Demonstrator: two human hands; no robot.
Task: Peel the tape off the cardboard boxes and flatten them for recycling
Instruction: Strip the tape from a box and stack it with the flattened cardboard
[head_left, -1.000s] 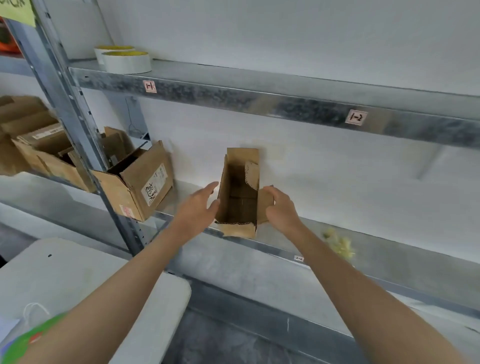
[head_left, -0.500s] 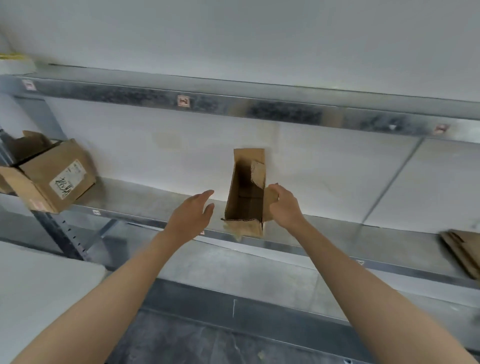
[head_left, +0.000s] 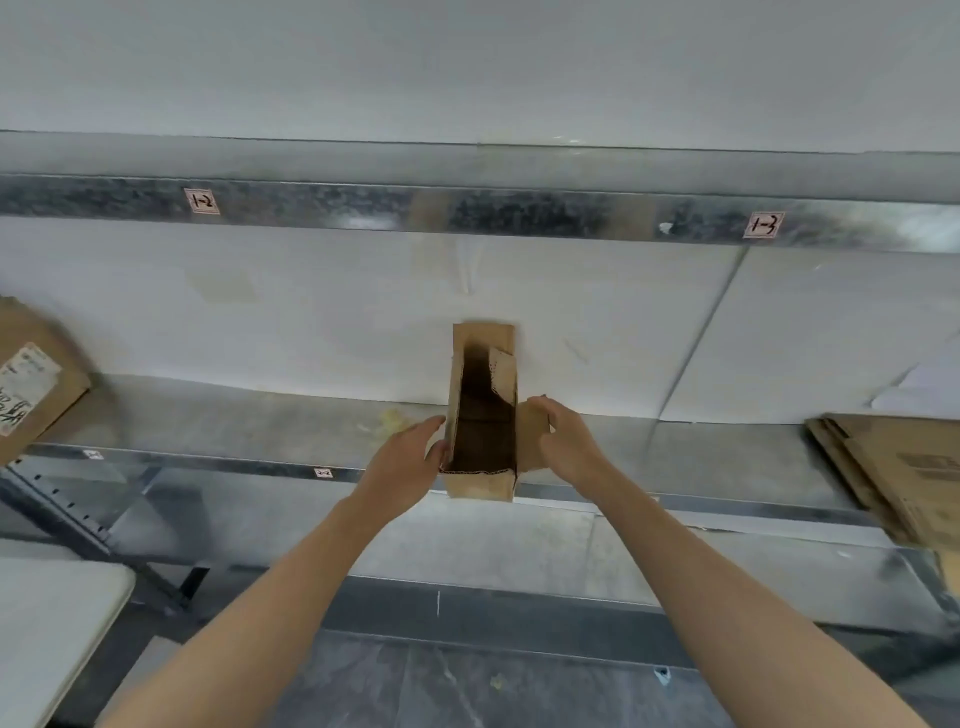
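A narrow open cardboard box (head_left: 484, 415) stands at the front edge of the metal shelf (head_left: 260, 431), its mouth facing me and its flaps spread. My left hand (head_left: 402, 462) lies against the box's left side with the fingers nearly straight. My right hand (head_left: 563, 441) grips the box's right flap, fingers curled over it. No tape shows on the box from here.
A labelled cardboard box (head_left: 31, 379) sits at the far left of the shelf. Flattened cardboard (head_left: 904, 478) lies stacked at the right end. An upper shelf beam (head_left: 467, 213) runs overhead. A white table corner (head_left: 57, 618) sits low left.
The view has swung right along the shelf. The box has narrowed between my hands, and my left hand has come in from the left to touch its side.
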